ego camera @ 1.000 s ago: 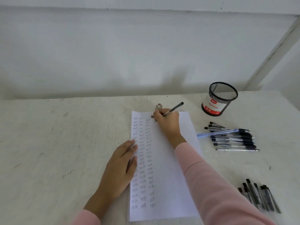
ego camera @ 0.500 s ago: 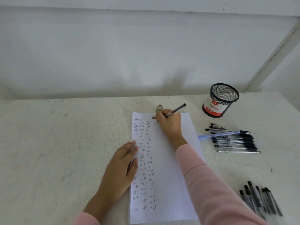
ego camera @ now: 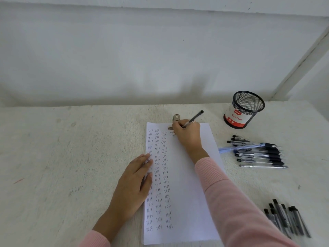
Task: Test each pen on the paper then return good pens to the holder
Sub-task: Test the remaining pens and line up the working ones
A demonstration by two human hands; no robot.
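A white sheet of paper (ego camera: 187,193) lies on the table, covered on its left with columns of the word "test". My right hand (ego camera: 188,134) grips a black pen (ego camera: 195,116) near the sheet's top edge, tip down at the head of a fourth column. Flat on the paper's left edge lies my left hand (ego camera: 135,184), fingers straight. The black mesh pen holder (ego camera: 244,109) stands at the back right with no pens showing above its rim.
A row of pens (ego camera: 258,152) lies right of the paper, one pale blue. Another bunch of dark pens (ego camera: 286,218) sits at the near right. A metal clip (ego camera: 176,118) holds the paper's top edge. The wall runs close behind the table.
My right hand has shifted slightly while writing at the top of the fourth column. The left hand has stayed flat on the paper.
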